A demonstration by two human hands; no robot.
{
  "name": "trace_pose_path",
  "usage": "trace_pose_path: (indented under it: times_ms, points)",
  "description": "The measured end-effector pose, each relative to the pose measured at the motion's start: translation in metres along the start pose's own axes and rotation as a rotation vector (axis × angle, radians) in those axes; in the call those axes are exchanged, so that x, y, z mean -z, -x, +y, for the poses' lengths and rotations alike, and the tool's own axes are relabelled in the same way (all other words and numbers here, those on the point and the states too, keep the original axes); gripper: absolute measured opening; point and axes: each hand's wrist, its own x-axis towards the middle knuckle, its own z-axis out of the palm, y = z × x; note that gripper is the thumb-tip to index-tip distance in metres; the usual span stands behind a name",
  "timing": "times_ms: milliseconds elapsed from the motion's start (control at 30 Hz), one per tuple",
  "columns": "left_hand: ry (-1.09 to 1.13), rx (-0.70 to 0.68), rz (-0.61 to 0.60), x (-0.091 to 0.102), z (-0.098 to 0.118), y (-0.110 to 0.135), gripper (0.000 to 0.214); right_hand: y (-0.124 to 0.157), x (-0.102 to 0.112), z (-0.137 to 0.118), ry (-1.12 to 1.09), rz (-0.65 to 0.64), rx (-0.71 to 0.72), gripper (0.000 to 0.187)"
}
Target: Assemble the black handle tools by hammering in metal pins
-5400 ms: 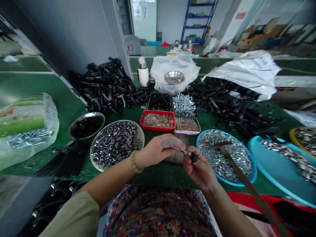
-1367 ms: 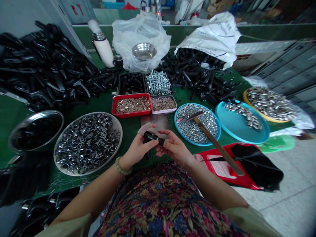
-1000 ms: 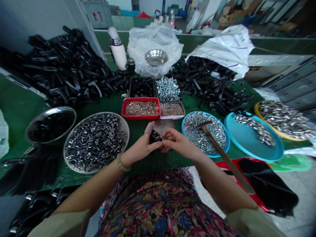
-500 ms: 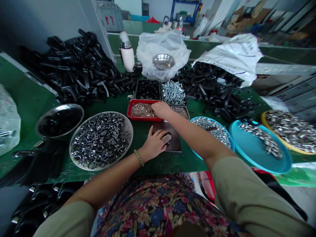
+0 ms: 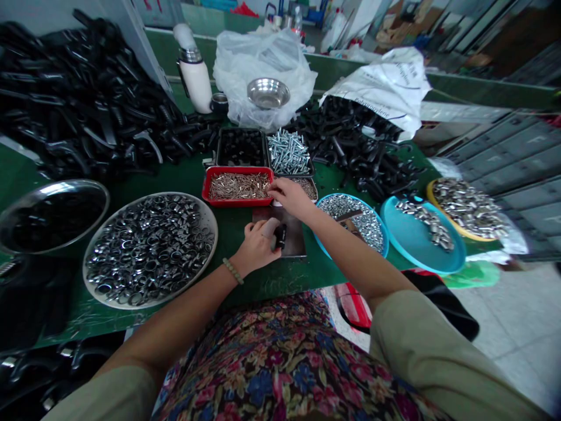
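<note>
left hand [image 5: 256,248]: pinching a small black plastic part [image 5: 280,237], long axis near upright in my view, over a dark plate [image 5: 293,247] | right hand [image 5: 291,200]: fingertips [image 5: 272,186] pressed together at the red tray [image 5: 236,169], above steel pins [image 5: 239,186], nearer them; can't tell if one is held | room: green bench mat [image 5: 280,286] nearest me
</note>
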Motion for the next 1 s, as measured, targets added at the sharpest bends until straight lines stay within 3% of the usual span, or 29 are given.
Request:
trace_pose_path:
  times_ms: [167,267,367,533,633,733,833,900,1000]
  points:
    - [-0.001,0.008,-0.028,0.001,0.000,-0.001,0.054,0.066,0.000,0.005,-0.088,-0.091,-0.239,0.011]
    - [-0.015,0.020,-0.030,0.000,0.000,-0.001,0.053,0.083,-0.006,0.011,-0.048,-0.135,-0.292,0.011]
    - [-0.030,0.012,-0.017,-0.001,-0.001,-0.001,0.056,0.084,-0.008,0.009,0.064,-0.145,-0.230,0.011]
    - [-0.044,0.014,-0.013,-0.001,0.000,-0.001,0.060,0.082,-0.012,-0.006,0.434,-0.192,0.065,0.019]
    - [-0.051,0.019,-0.005,-0.001,0.001,-0.001,0.060,0.089,-0.007,-0.008,0.498,-0.229,0.139,0.021]
    - [-0.047,0.036,-0.005,-0.001,0.002,-0.002,0.059,0.115,0.016,0.006,0.549,-0.101,-0.055,0.028]
    - [-0.032,0.050,-0.019,-0.002,0.002,-0.002,0.059,0.155,0.048,0.032,0.726,0.025,-0.527,0.035]
    - [-0.029,0.051,-0.017,-0.002,0.002,-0.002,0.059,0.178,0.061,0.046,0.790,-0.032,-0.735,0.034]
    - [-0.020,0.052,-0.001,-0.003,0.001,-0.002,0.060,0.191,0.062,0.045,0.770,-0.076,-0.764,0.032]
